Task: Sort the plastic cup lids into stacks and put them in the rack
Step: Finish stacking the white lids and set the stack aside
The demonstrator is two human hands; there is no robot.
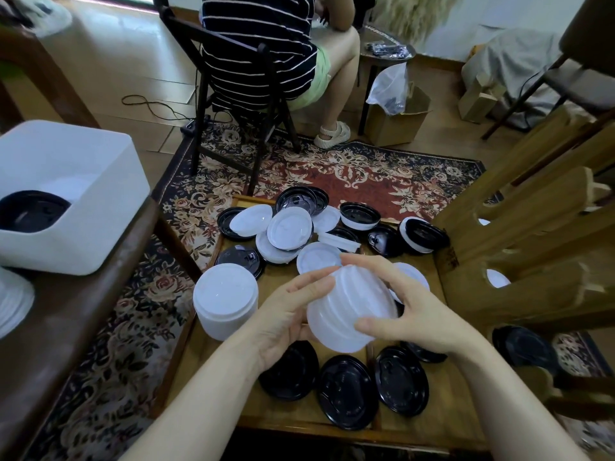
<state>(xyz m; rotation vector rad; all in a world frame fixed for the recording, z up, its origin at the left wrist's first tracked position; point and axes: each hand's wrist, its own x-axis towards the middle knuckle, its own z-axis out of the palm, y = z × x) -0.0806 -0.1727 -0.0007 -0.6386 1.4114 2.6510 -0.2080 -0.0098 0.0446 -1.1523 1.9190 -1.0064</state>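
Both hands hold a stack of white lids (346,307) above the low wooden table (442,414). My left hand (289,314) cups its left side and my right hand (409,314) curls over its right side and top. A taller stack of white lids (225,301) stands on the table's left edge. Loose white and black lids (289,227) lie jumbled at the far end. Several black lids (346,390) lie flat near me. The wooden rack (539,247) stands at the right, with white lids showing in its slots.
A white bin (66,197) holding black lids sits on a dark table at the left. A person in a striped top sits on a black chair (233,94) ahead. A patterned rug (366,174) covers the floor; a cardboard box (399,118) stands beyond it.
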